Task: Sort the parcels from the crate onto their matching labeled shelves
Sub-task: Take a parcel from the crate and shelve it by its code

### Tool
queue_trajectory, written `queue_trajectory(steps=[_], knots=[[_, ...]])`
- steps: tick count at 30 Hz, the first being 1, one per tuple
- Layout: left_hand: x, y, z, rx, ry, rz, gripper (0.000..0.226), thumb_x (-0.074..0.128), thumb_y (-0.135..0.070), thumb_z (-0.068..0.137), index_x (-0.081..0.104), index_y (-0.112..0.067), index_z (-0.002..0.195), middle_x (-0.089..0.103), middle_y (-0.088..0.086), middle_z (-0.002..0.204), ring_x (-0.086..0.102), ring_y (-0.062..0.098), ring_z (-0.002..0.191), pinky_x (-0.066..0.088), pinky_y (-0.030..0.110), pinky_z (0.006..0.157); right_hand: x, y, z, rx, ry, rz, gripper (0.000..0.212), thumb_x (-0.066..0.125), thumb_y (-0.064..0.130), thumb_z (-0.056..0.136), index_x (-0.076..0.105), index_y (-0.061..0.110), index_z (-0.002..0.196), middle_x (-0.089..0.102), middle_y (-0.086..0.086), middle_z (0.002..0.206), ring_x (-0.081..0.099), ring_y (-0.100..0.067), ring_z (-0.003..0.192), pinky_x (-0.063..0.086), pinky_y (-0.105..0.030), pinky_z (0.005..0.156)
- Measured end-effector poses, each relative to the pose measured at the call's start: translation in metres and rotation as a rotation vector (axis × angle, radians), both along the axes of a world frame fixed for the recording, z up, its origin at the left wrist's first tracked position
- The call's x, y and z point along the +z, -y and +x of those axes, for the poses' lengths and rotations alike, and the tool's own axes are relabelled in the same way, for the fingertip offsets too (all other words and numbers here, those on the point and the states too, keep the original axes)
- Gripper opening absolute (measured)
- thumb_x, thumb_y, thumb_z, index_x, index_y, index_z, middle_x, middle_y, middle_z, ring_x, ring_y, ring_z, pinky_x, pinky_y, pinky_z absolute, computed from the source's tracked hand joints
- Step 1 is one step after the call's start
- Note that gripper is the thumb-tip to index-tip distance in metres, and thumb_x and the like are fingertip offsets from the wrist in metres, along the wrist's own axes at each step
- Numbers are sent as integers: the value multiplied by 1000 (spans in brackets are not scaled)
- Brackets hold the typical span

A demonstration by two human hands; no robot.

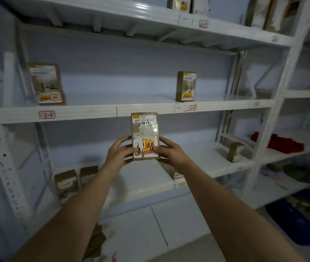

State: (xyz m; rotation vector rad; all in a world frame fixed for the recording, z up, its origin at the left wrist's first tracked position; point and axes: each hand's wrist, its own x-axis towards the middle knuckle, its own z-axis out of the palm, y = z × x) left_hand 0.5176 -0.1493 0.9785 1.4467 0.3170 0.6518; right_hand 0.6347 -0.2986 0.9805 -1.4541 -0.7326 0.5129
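A small brown parcel [144, 129] with a white shipping label and a handwritten number stands upright in front of me, held up before the white shelving. My left hand [120, 152] grips its lower left edge and my right hand [168, 151] grips its lower right edge. The shelf edge [93, 112] just behind it carries a red-framed tag "3-2" [47, 114] at the left and another tag [192, 107] at the right. A parcel marked "3-2" [46, 84] stands above the left tag, and another parcel [186, 86] stands above the right tag.
The lower shelf holds two upright parcels [74, 183] at the left, one [234, 151] at the right and one partly hidden behind my right wrist. More parcels [188, 4] stand on the top shelf. A blue crate [298, 222] sits on the floor at right. Red items [279, 142] lie on the neighbouring rack.
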Motion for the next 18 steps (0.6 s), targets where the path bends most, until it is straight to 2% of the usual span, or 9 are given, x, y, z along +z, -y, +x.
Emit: queue_trajectory(steps=[3,6,8,12,14,17,18], knots=[[1,39,36,-89,6,-19,36,65,-3,83,57,-28,107,71,3,97,69,20,88,55,29,73,3,50,24,-77,2,-2,55,65,11,87,48,27,137,70,-4,99,62,-20,89,52,-28,80],[8,80,76,-168,-5,-2,36,65,-2,82,56,-26,107,70,1,95,68,19,85,54,28,71,7,100,54,-139,-11,7,55,64,8,87,48,25,136,71,-1,93,65,-17,83,54,-27,78],[15,102,101,-214,-12,28,36,65,-2,82,57,-27,107,70,2,96,68,19,85,53,29,71,10,127,74,-169,-19,10,55,65,9,86,47,26,136,71,1,94,66,-13,85,53,-25,75],[27,154,168,-305,-45,104,38,65,-4,83,54,-24,114,68,3,99,66,17,86,52,28,70,12,188,132,-241,-33,34,54,67,10,85,50,26,133,69,-2,101,65,-16,92,53,-27,80],[29,181,202,-334,-48,124,39,65,-5,83,53,-24,114,68,1,98,65,14,85,50,25,67,12,216,165,-274,-27,37,53,68,10,83,51,23,132,70,-2,100,65,-16,90,53,-27,78],[25,217,251,-365,-54,139,38,66,-4,83,52,-24,113,69,1,97,65,14,86,50,25,68,8,255,206,-299,1,27,58,69,9,83,49,20,136,69,-3,97,66,-14,79,53,-25,67],[22,228,267,-378,-62,147,38,66,-4,83,53,-24,112,69,1,97,65,16,88,51,27,70,5,268,219,-310,5,21,59,69,9,83,48,20,137,69,-5,100,66,-16,82,53,-28,71]])
